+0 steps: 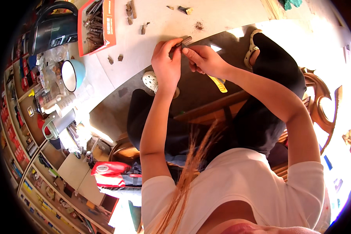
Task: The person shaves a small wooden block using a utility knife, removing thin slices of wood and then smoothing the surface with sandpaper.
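My left hand (165, 61) pinches a short, dark cylindrical piece (187, 39) at the table's edge. My right hand (206, 60) is closed around a utility knife with a yellow handle (219, 84), whose end sticks out below the fist. The knife's dark tip (184, 45) meets or nearly meets the piece beside my left fingertips; exact contact cannot be made out. On the pale table (144, 54) lie several small brown pieces (132, 11). An orange-red box (110, 29) to the left holds many similar brown, stick-like pieces (93, 29).
A black kettle (54, 29) stands at the far left. Nearer are a light-blue bowl (80, 74), a white cup (66, 104) and a grey mug (60, 124). Dark scraps (185, 9) and a green cloth (290, 3) lie at the back. Shelves (39, 156) line the left side.
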{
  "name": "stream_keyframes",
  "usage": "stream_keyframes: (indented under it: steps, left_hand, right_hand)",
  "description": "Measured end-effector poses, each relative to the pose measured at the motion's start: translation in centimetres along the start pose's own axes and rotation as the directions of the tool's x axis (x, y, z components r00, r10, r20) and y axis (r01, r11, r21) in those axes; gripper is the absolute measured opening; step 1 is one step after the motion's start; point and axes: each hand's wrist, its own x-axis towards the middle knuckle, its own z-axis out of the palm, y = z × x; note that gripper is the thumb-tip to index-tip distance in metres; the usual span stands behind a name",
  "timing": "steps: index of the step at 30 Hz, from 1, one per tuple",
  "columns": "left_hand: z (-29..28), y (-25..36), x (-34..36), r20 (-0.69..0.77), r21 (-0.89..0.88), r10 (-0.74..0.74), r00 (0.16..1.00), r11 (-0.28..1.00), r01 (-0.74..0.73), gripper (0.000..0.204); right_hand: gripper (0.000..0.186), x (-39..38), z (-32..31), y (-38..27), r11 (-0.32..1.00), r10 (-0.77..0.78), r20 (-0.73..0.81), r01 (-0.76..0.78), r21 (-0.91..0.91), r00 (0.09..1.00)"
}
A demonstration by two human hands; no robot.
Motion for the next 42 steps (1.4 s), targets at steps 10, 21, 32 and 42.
stream_keyframes:
  steps: [10,21,32,42]
  left_hand:
    - [0.1,0.3,0.1,-0.014,-0.01,-0.015,1.0,1.0,0.015,0.019]
    - [0.1,0.2,0.2,-0.016,-0.002,0.003,1.0,1.0,-0.003,0.019]
    - [0.1,-0.1,-0.1,-0.018,-0.026,0.0,1.0,1.0,0.0,0.017]
    - [-0.4,0.2,-0.3,-0.017,0.014,-0.004,1.0,1.0,0.004,0.015]
  right_hand:
    - [0.048,-0.3,0.8,-0.2,0.999,0.01,-0.135,-0.014,-0.034,0.991]
    - [0.052,-0.2,0.9,-0.1,0.996,0.022,-0.209,-0.039,-0.079,0.978]
    - [0.052,-0.6,0.8,0.2,0.994,-0.036,-0.138,0.021,-0.111,0.99]
    - [0.049,-0.7,0.6,0.3,0.99,-0.037,-0.2,0.01,-0.138,0.979]
